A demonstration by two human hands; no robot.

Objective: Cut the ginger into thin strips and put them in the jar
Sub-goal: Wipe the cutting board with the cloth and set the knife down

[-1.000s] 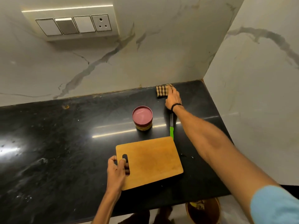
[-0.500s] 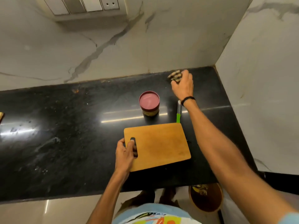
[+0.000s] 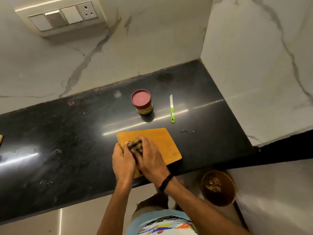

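A wooden cutting board (image 3: 162, 141) lies near the front edge of the black counter. Over its left end my left hand (image 3: 122, 159) and my right hand (image 3: 151, 157) are together around a checked cloth (image 3: 135, 146), both gripping it. A jar (image 3: 142, 102) with a dark red lid stands behind the board. To its right lies a knife (image 3: 172, 108) with a green handle, blade pointing away. No ginger is visible.
The black counter (image 3: 67, 133) ends at a marble wall on the right and at the back. A brown bin (image 3: 218, 187) with scraps stands on the floor below the counter's right end. A switch panel (image 3: 62, 16) is on the back wall.
My right hand picked up the checked cloth from the back of the counter and brought it to the board. My left hand left the board's handle hole and joined it on the cloth.
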